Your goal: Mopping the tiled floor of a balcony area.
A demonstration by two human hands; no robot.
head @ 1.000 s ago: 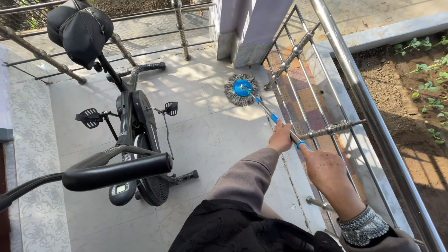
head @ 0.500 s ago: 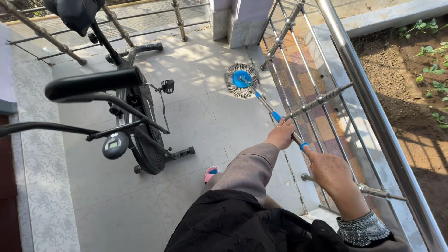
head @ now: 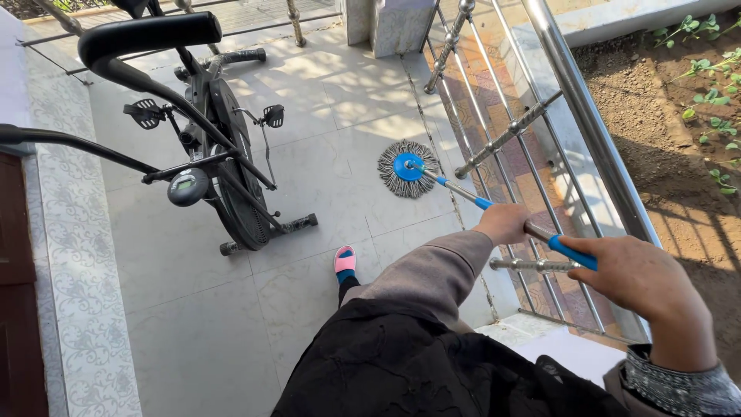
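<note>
I hold a mop in both hands. Its round head [head: 407,168], grey strands around a blue disc, rests on the pale tiled floor [head: 193,309] close to the railing. The metal handle [head: 463,194] with blue grips slants up toward me. My left hand [head: 502,224] is closed around the handle lower down, and a grey-pink sleeve covers that arm. My right hand [head: 641,278] grips the blue upper grip, with a patterned cuff at the wrist.
A black exercise bike [head: 224,177] stands left of the mop. A steel railing [head: 571,100] runs along the right, with a soil bed and seedlings [head: 695,116] beyond it. My foot in a pink slipper [head: 345,261] is on the tiles. A brown door [head: 15,293] is at far left.
The mop head has slid along the tiles toward me, beside the railing. Both hands have kept their grip on the handle, and my view has shifted a little.
</note>
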